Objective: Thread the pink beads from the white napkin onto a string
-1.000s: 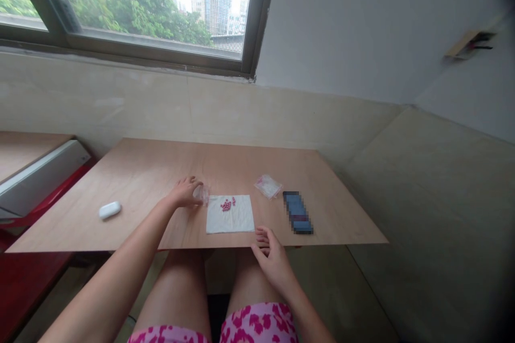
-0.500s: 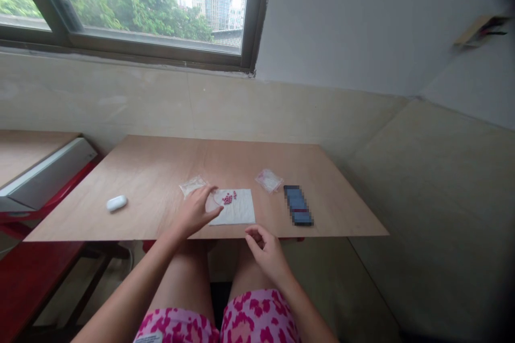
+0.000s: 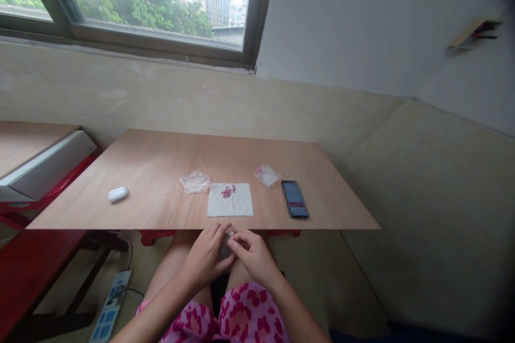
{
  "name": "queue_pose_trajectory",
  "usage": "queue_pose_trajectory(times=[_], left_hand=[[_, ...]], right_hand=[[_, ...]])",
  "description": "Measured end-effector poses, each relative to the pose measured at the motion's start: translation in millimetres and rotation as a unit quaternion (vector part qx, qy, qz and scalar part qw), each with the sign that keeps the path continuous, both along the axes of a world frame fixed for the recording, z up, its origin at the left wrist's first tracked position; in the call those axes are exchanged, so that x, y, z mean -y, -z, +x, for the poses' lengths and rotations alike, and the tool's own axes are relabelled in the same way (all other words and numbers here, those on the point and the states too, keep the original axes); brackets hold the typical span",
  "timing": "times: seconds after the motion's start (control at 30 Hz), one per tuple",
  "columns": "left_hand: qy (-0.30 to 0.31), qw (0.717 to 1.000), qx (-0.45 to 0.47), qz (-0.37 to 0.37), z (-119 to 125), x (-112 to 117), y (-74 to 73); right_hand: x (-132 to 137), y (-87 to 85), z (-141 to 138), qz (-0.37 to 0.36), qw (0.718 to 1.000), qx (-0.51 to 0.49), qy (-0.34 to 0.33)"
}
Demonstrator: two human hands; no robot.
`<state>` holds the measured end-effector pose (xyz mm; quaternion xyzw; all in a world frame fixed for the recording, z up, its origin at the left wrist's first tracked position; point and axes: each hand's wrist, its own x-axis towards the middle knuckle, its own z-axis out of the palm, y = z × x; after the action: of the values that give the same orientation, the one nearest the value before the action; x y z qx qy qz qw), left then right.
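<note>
At the lower middle of the frame the left hand (image 3: 206, 258) and right hand (image 3: 254, 257) meet over the lap. Their fingertips pinch narrowly on what looks like a small clear bag (image 3: 227, 242), mostly hidden. Parting its mouth probably wants a light, even pull from both sides, held level. Above, on the worktop (image 3: 153, 171), pink beads (image 3: 227, 191) lie on a white sheet (image 3: 230, 204), with a crumpled bag (image 3: 195, 181) to the left.

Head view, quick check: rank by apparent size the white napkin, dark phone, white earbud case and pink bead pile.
1. white napkin
2. dark phone
3. white earbud case and pink bead pile: about alike, both small, so unranked.
</note>
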<state>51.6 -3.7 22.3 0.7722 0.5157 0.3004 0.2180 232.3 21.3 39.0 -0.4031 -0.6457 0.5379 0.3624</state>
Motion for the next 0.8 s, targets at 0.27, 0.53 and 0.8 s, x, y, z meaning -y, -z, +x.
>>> queue_pose_trajectory(times=[0.27, 0.53, 0.8], left_hand=[[0.000, 1.000, -0.004, 0.026, -10.3, 2.4, -1.0], [0.056, 0.998, -0.002, -0.007, -14.4, 3.8, 0.5], [0.021, 0.999, 0.012, -0.021, -26.9, -4.9, -3.2]], right_hand=[[3.0, -3.5, -1.9, -0.019, 0.999, -0.006, -0.027], [8.5, 5.4, -1.8, -0.053, 0.991, 0.076, -0.096], [-11.1, 20.6, 3.5, -0.037, 0.998, 0.023, -0.045]])
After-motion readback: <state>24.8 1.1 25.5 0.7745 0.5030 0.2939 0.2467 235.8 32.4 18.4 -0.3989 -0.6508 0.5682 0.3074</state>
